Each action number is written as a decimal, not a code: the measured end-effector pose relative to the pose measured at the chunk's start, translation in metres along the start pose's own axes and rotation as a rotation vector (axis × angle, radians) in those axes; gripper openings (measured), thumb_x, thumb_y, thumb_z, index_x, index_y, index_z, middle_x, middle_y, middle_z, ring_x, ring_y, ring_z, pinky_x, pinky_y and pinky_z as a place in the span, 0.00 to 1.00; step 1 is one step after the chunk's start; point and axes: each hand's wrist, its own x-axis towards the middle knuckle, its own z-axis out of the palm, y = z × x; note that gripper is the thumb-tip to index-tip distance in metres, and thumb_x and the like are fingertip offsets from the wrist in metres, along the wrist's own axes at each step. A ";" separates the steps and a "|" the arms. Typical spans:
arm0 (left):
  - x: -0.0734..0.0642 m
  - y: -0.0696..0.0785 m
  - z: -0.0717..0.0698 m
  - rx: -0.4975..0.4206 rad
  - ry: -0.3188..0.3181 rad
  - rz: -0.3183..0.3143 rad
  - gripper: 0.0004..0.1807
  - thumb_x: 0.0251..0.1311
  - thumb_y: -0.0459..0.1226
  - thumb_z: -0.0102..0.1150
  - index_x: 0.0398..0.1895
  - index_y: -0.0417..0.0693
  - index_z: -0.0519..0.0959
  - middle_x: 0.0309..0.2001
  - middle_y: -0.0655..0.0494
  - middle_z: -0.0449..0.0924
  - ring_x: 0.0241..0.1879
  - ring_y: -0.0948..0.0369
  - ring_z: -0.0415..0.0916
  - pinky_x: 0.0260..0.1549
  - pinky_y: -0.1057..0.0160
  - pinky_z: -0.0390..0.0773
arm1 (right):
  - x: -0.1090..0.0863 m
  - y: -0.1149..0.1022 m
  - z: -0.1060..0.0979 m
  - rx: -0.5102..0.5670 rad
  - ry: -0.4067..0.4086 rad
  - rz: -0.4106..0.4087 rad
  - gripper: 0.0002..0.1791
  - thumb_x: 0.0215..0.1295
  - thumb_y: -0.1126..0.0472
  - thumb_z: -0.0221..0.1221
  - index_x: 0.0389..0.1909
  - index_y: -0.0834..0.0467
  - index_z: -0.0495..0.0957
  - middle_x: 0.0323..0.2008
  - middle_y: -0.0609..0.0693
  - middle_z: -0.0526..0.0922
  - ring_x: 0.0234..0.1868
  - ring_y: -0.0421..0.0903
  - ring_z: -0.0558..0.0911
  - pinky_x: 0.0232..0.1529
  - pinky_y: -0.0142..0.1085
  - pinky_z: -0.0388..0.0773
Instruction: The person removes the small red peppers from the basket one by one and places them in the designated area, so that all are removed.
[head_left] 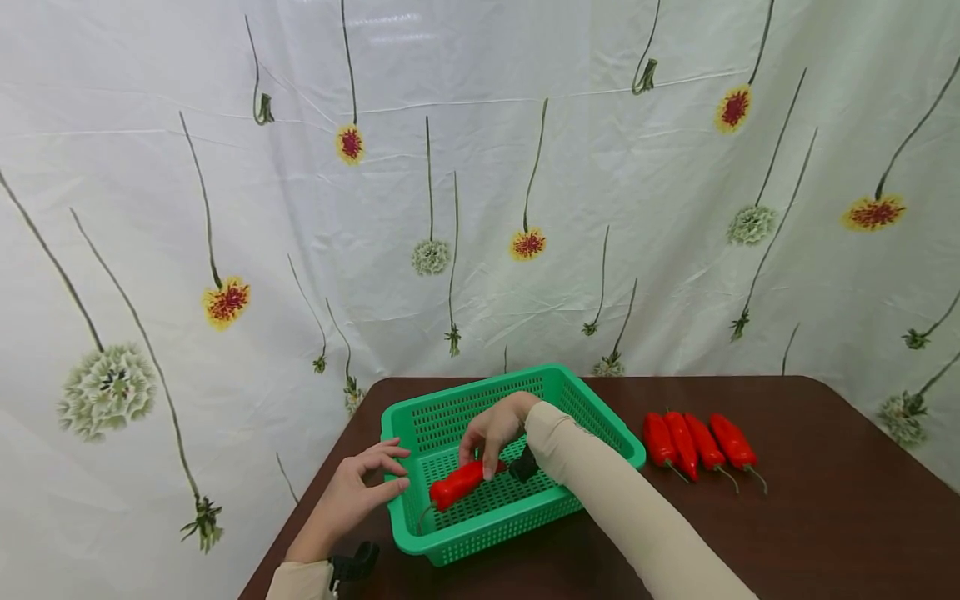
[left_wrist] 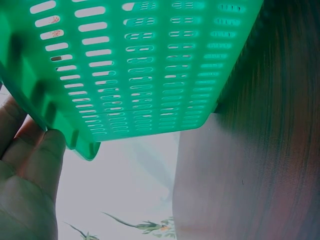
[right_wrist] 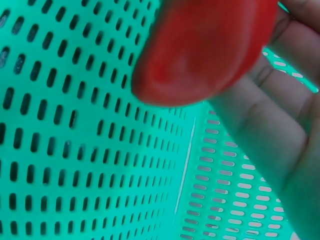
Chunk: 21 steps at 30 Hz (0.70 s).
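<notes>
My right hand [head_left: 498,429] is inside the green plastic basket [head_left: 480,518] and grips a long red pepper [head_left: 459,485] between fingers and thumb. The pepper lies low over the basket floor, its green stem toward the left front corner. Up close in the right wrist view, the rounded tip of the pepper [right_wrist: 200,55] hangs in front of the slotted basket wall, with fingers [right_wrist: 265,115] behind it. My left hand [head_left: 356,492] is at the basket's left rim, with fingers loosely extended. In the left wrist view its fingertips [left_wrist: 50,142] are right at the rim's edge.
To the right of the basket, several red peppers [head_left: 705,446] lie side by side on the dark brown table [head_left: 810,517], stems toward me. Behind the table hangs a white cloth [head_left: 480,208] printed with flowers.
</notes>
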 end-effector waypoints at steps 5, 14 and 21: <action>0.000 0.001 0.000 -0.009 -0.002 -0.007 0.05 0.59 0.34 0.69 0.35 0.40 0.85 0.56 0.48 0.83 0.71 0.41 0.63 0.56 0.72 0.73 | -0.005 0.000 0.002 0.029 0.012 -0.027 0.15 0.64 0.75 0.61 0.51 0.64 0.77 0.41 0.45 0.79 0.39 0.42 0.75 0.42 0.34 0.77; 0.000 0.002 0.000 0.008 0.002 0.004 0.04 0.59 0.35 0.69 0.35 0.44 0.86 0.56 0.48 0.83 0.71 0.42 0.64 0.58 0.72 0.71 | -0.012 0.004 0.001 0.056 0.048 -0.058 0.17 0.65 0.73 0.60 0.55 0.65 0.76 0.45 0.45 0.81 0.41 0.42 0.78 0.44 0.35 0.78; 0.000 0.000 0.000 -0.003 -0.001 -0.001 0.05 0.59 0.36 0.69 0.35 0.43 0.85 0.57 0.47 0.83 0.71 0.51 0.66 0.57 0.73 0.71 | -0.016 0.004 0.001 0.064 0.063 -0.098 0.16 0.65 0.73 0.60 0.53 0.65 0.77 0.45 0.45 0.81 0.42 0.42 0.79 0.47 0.39 0.78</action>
